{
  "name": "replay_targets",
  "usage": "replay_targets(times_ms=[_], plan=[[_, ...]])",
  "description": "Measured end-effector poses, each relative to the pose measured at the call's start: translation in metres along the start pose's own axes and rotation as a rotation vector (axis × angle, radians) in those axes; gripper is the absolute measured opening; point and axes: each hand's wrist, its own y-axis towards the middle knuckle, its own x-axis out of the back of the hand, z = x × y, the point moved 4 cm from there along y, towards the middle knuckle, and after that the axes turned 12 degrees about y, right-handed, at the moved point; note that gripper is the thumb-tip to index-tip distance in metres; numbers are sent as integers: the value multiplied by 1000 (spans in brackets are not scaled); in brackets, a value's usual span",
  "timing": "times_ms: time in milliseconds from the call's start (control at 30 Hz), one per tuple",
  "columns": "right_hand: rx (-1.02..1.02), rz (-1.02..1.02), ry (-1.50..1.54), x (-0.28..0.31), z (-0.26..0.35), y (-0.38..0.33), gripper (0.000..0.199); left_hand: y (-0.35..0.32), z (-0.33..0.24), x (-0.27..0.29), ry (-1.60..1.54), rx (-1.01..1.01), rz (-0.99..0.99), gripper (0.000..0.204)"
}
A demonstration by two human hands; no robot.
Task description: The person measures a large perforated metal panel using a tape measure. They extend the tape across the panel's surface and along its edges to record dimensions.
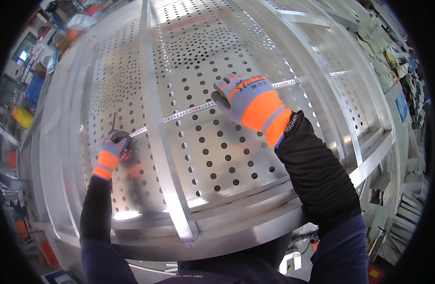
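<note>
Two gloved hands, one left hand [112, 152] and one right hand [248, 102]; one white measuring tape [194, 109] stretched between their fingers; one large perforated shiny metal panel [217, 151] beneath the fingers

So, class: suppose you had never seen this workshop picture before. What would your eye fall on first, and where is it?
First, the big shiny perforated metal panel filling the middle, crossed by a raised metal rib. Next, the two orange-and-grey gloves: the right hand presses a tape measure onto the panel right of centre, and the left hand grips the tape's end at lower left.
</note>
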Motion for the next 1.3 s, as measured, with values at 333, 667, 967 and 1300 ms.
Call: replay_targets(times_ms=[333,667,967,1300], plan=[[93,177,-97,-36,6,-2,25,-1,-4,1,42,-21,-18,12],[85,273,-105,-51,-4,-1,34,-2,-12,3,25,-6,6,9],[11,334,-134,-39,2,0,38,-1,-15,0,-17,39,23,8],[53,370,-78,-47,-2,-5,25,-1,-6,-2,26,-33,-16,9]])
